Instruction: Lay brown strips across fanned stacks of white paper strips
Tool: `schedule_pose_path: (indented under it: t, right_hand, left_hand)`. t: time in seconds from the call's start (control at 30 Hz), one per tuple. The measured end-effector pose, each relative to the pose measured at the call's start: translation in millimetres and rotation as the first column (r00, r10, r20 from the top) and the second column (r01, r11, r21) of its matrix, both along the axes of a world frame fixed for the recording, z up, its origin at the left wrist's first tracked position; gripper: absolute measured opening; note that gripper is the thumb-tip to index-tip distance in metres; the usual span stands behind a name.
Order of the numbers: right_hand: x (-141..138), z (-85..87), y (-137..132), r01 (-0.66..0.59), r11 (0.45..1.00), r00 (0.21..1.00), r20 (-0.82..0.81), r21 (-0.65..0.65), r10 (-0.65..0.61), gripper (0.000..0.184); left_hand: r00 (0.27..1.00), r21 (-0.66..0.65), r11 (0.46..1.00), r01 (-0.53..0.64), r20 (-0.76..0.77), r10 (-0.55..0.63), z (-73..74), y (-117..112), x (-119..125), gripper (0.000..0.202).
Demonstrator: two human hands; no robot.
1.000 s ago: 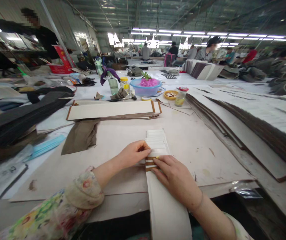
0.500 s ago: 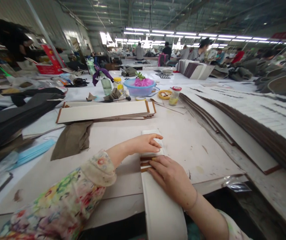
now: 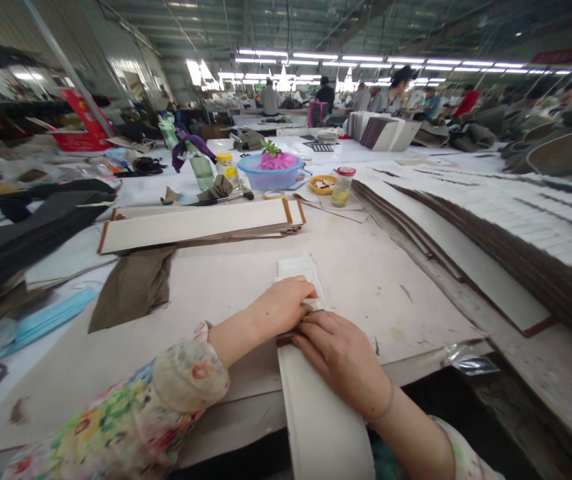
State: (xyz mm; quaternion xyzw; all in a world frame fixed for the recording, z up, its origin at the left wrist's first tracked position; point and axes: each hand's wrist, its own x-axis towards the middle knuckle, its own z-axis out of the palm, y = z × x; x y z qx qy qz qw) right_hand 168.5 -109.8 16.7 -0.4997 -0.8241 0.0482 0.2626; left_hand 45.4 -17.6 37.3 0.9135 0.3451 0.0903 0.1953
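My left hand and right hand meet, fingertips touching, on the white strip; the strip runs from under them back off the bench edge towards me, and its folded end shows just beyond my left knuckles; the left curls down on it, pinching or only pressing I cannot tell; the right lies flat, fingers spread; a brown cloth lies left of my left hand; a long board lies beyond both.
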Motion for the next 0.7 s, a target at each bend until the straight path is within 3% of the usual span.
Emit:
schedule_pose_path:
  t: [0.3, 0.7]
  right_hand:
    - [-1.0, -0.8, -2.3, 0.0, 1.0, 1.0, -0.001, 0.03, 0.0, 0.016]
    - [1.5, -1.0, -3.7, 0.002, 1.0, 0.997, -0.074, -0.01, -0.003, 0.023]
  left_hand:
    - [0.991, 0.142, 0.986, 0.087, -0.11, -0.071, -3.3, -9.2, 3.0, 0.021]
    - [0.973, 0.172, 0.972, 0.16, -0.195, -0.126, -6.5, -14.1, 3.1, 0.012]
